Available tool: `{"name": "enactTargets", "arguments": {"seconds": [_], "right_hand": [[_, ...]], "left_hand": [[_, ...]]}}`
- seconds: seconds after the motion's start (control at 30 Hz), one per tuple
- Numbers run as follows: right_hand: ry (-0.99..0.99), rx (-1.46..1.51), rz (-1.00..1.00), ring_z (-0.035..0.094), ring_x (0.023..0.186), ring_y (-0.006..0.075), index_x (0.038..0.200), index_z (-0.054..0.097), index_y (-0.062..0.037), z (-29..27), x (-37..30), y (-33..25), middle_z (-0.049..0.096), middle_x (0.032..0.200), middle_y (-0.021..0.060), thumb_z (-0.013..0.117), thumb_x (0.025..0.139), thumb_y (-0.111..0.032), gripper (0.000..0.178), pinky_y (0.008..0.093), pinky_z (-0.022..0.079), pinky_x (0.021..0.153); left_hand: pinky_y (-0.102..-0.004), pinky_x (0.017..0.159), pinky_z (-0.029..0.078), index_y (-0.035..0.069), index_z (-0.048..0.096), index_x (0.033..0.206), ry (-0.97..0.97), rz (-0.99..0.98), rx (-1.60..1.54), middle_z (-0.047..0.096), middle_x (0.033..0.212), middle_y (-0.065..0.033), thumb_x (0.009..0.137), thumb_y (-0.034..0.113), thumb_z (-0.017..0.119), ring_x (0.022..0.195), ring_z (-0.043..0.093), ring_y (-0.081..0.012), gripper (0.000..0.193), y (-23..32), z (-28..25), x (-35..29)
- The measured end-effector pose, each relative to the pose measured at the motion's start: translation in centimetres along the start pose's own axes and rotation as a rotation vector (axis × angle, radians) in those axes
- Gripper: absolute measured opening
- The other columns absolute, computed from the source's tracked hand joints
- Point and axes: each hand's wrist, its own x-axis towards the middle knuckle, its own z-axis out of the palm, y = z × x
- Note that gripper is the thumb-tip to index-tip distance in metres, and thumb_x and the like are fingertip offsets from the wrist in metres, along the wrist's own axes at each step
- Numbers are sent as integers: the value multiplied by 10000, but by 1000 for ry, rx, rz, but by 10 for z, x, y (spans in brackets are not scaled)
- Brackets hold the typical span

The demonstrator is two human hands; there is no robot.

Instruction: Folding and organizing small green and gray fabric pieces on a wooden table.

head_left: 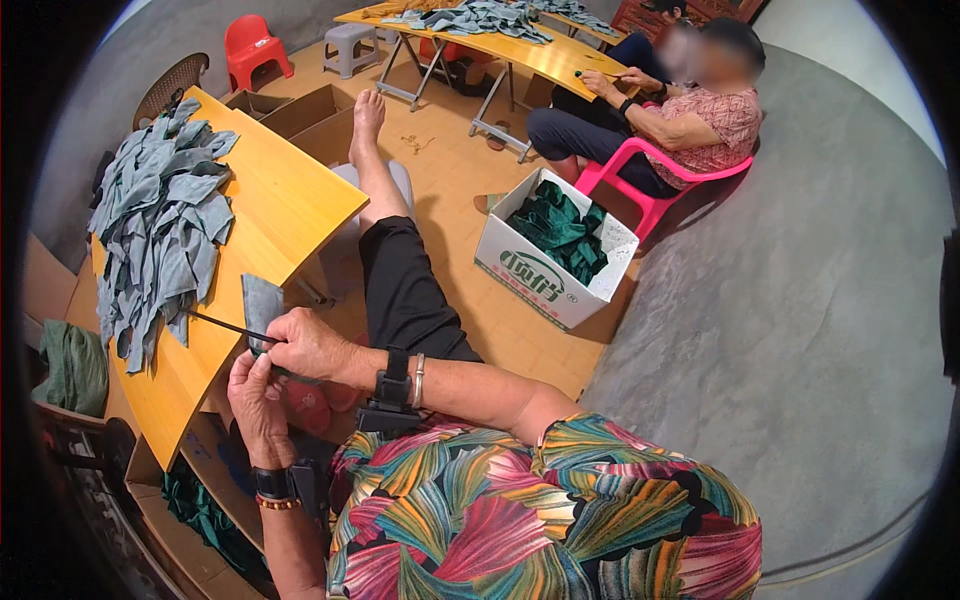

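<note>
My right hand (pixel 312 345) is closed around a thin dark rod (pixel 225 324), whose far end reaches over the table's near edge toward the heap. A narrow grey-blue cloth piece (pixel 262 300) stands up just beyond my fingers. Right below, my left hand (pixel 258 405) is raised with thumb and fingers pinched together at the cloth's lower end, where a bit of dark green shows. My fingers partly hide where rod and cloth meet. A large heap of similar grey-blue cloth pieces (pixel 165 220) covers the left side of the yellow table (pixel 290 190).
A white carton (pixel 545 285) of dark green cloth stands on the floor ahead right. Beside it a person (pixel 690 120) sits on a pink chair (pixel 625 165) at another table (pixel 480 42). An open box with green cloth (pixel 205 515) is at lower left. My leg (pixel 410 280) stretches forward.
</note>
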Motion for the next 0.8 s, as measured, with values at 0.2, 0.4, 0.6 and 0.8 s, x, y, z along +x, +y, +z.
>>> {"name": "enactTargets", "arguments": {"seconds": [0.2, 0.4, 0.6, 0.8], "right_hand": [[51, -63, -38, 592, 564, 340, 642, 594, 49, -1, -4, 0, 536, 582, 247, 552, 633, -102, 157, 419, 444, 522], [105, -507, -226, 561, 654, 387, 636, 521, 18, 9, -2, 7, 550, 643, 203, 517, 651, -120, 140, 453, 459, 601], [129, -490, -221, 566, 656, 383, 650, 528, 16, 4, 0, 13, 555, 642, 194, 509, 658, -120, 137, 456, 461, 614], [49, -97, -19, 585, 652, 378, 686, 587, 12, 4, -4, 23, 570, 654, 227, 531, 669, -143, 166, 450, 452, 596]], "left_hand": [[-201, 589, 448, 16, 576, 916, 73, 17, 78, 606, 809, -27, 808, 50, 612, 664, 561, -98, 119, -4, 3, -8], [-201, 546, 437, 15, 558, 905, 234, 55, 59, 583, 743, -21, 809, 34, 576, 613, 542, -94, 100, -8, 7, -1], [-215, 468, 414, 23, 542, 884, 72, 42, -11, 571, 704, -32, 812, 58, 570, 526, 507, -102, 85, -11, -3, 5], [-226, 496, 422, 38, 542, 892, -242, -212, -121, 576, 724, -26, 827, 80, 551, 539, 508, -117, 79, -8, -15, 5]]}}
